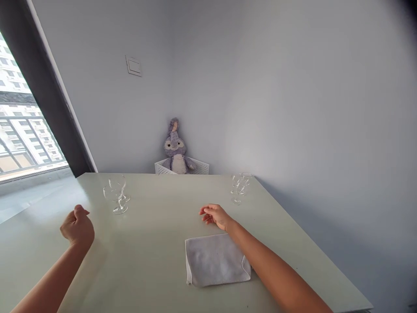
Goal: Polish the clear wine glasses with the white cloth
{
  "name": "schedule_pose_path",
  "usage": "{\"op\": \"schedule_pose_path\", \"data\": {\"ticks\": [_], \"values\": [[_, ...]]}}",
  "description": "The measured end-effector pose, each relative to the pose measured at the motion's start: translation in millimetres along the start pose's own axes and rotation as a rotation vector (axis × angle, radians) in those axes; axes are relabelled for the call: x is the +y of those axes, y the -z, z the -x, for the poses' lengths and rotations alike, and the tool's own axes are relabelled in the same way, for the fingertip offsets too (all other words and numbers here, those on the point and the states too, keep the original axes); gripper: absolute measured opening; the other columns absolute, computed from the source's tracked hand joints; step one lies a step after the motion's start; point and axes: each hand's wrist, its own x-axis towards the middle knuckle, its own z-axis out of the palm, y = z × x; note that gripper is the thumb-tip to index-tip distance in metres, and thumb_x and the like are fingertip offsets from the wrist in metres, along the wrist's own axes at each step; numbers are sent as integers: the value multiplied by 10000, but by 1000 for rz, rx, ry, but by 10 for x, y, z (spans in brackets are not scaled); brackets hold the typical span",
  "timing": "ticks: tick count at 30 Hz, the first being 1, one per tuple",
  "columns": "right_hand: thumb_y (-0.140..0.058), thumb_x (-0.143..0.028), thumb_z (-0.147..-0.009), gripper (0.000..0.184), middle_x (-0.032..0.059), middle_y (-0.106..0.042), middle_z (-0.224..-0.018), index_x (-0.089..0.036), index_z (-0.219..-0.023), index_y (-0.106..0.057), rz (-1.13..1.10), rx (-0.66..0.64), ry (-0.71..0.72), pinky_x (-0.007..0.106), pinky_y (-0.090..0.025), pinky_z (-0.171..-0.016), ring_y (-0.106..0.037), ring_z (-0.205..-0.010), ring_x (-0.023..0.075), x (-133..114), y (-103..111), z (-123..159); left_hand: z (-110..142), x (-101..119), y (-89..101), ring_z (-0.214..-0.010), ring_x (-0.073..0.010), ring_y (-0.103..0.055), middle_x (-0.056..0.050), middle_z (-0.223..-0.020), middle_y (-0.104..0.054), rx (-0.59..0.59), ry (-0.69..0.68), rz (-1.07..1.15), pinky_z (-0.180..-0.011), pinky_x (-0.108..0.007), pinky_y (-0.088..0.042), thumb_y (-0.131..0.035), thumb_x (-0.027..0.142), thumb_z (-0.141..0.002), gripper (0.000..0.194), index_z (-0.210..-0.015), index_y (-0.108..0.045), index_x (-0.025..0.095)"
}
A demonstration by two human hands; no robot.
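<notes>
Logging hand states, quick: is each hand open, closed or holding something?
Left hand: closed in a fist, no object visible.
Right hand: loosely open, holding nothing visible, near the gray cloth.

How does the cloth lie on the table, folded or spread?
Folded: the cloth makes a flat rectangle, with layered edges along its left side.

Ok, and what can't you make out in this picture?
All in the head view:
Left hand: anything inside, hidden by its curled shape.
Grey cloth: far right corner, behind the right forearm.
Right-side glasses: exact count, blurred by overlap.
Plush toy: lower body, behind the table.
</notes>
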Motion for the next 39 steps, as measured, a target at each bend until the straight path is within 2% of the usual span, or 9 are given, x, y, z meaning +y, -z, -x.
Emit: {"op": "schedule_pose_path", "data": {"ticks": [3,8,13,17,21,25,27,32,39], "values": [[-612,-223,-579,162,-15,-573,-592,-163,-710,-537,-96,320,51,180,-394,-406,-530,-476,83,37,347,174,372,191,42,-492,-94,-390,70,-391,-322,-167,-75,181,-521,-191,-323,-356,527,-790,420,-636,-545,185],[-625,-197,-521,298,-92,-445,-535,-196,-754,-439,-161,720,142,163,-370,-395,-451,-428,50,-48,918,149,1288,561,-30,-429,-92,-296,49,-418,-315,-664,-258,248,-453,-212,-247,-343,600,-765,499,-513,-422,177],[-679,-209,-471,421,-63,-524,-675,-209,-829,-456,-109,775,163,193,-418,-426,-515,-489,74,-202,1056,-77,2061,795,-185,-450,-97,-329,31,-450,-359,-1209,-665,60,-479,-218,-221,-298,576,-792,515,-488,-402,174],[-674,-238,-495,293,-62,-497,-602,-176,-713,-490,-27,755,142,169,-355,-370,-439,-420,44,-156,929,-201,2265,785,-250,-468,-89,-273,38,-473,-315,-1236,-945,-59,-487,-228,-166,-351,531,-800,470,-498,-380,172],[-643,-239,-527,243,-52,-519,-623,-162,-732,-538,55,684,155,156,-345,-371,-447,-431,41,-19,646,-316,2179,701,-326,-489,-82,-263,44,-503,-317,-1222,-810,40,-479,-217,-172,-280,535,-832,483,-541,-400,168],[-614,-245,-564,236,-39,-542,-645,-157,-777,-564,127,549,165,153,-356,-384,-475,-451,49,84,138,-436,2118,665,-371,-481,-76,-291,45,-490,-336,-1163,-676,71,-474,-210,-193,-250,471,-856,474,-554,-443,160],[-604,-228,-582,229,-32,-545,-644,-153,-796,-574,162,457,161,153,-363,-389,-486,-458,54,103,-177,-486,2142,655,-341,-465,-72,-273,45,-471,-332,-1164,-800,46,-464,-218,-177,-323,418,-840,428,-521,-437,156],[-598,-150,-600,180,-17,-566,-654,-155,-780,-594,246,199,118,157,-390,-400,-518,-473,67,87,-962,-629,2262,605,-200,-423,-70,-276,41,-434,-427,-1203,-1353,14,-455,-243,-163,-506,309,-733,280,-496,-477,163],[-602,-78,-607,158,-18,-578,-653,-157,-744,-591,300,-104,46,160,-415,-412,-527,-458,65,136,-1927,-961,2333,551,-205,-435,-79,-405,22,-498,-557,-1145,-1488,-34,-455,-235,-235,-527,297,-720,202,-556,-553,181]]}}
